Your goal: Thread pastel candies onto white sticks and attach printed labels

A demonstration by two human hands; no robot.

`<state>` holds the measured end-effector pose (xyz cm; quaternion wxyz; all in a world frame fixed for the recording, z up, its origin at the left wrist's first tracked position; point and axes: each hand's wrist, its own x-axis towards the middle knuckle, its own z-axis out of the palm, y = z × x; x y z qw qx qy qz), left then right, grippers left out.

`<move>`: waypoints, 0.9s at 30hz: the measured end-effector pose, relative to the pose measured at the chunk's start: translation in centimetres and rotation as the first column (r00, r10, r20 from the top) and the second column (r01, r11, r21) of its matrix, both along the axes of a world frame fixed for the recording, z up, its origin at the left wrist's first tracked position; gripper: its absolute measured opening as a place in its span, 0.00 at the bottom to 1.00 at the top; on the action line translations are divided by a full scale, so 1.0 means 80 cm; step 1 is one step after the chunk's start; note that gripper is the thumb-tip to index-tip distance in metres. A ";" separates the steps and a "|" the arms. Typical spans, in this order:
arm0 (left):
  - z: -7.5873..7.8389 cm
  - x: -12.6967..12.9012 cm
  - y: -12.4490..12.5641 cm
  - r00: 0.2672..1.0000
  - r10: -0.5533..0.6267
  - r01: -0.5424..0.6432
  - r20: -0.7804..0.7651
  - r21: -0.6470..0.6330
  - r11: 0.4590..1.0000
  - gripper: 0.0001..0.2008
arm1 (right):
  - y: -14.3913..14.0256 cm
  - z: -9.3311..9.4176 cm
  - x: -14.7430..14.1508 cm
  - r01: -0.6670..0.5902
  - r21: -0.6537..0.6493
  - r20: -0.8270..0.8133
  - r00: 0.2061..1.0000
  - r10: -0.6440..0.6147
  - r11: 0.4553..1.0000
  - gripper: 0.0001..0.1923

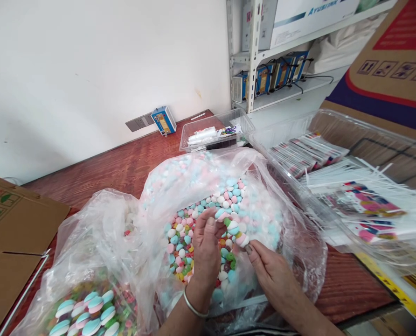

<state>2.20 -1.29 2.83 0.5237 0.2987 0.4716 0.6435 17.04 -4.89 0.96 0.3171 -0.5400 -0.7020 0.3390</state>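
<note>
A candy skewer [233, 227] of pastel blue, white and pink pieces with green gummies between them slants over an opened clear plastic bag. The fingers of my left hand [208, 242] are curled closed at its upper end, and a metal bangle circles that wrist. My right hand [269, 263] pinches its lower end between thumb and fingers. Below both hands, the bag [264, 200] holds loose button-shaped candies [182, 233] in pink, blue and white, with small coloured gummy rings [230, 256] among them. The stick inside the skewer is mostly hidden.
Finished-looking candy skewers [89, 312] lie on another plastic bag [103, 233] at front left, near a cardboard box [15, 242]. At right, a clear bin [299, 200] holds printed packets and white sticks. Behind stand a small clear tray [217, 126] and metal shelving [253, 56].
</note>
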 end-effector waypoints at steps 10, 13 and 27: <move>0.021 0.026 0.002 0.874 -0.067 0.078 0.481 -0.004 0.997 0.14 | -0.007 -0.003 -0.010 -0.056 0.147 0.089 0.995 0.043 0.988 0.18; 0.019 0.036 -0.005 0.863 -0.067 0.066 0.501 0.021 0.998 0.10 | -0.009 -0.003 -0.012 -0.044 0.176 0.105 0.994 0.026 0.983 0.19; 0.030 -0.021 -0.058 0.962 0.197 -0.207 0.186 0.035 0.978 0.17 | -0.018 -0.003 -0.035 -0.368 0.188 0.068 0.930 0.362 0.911 0.17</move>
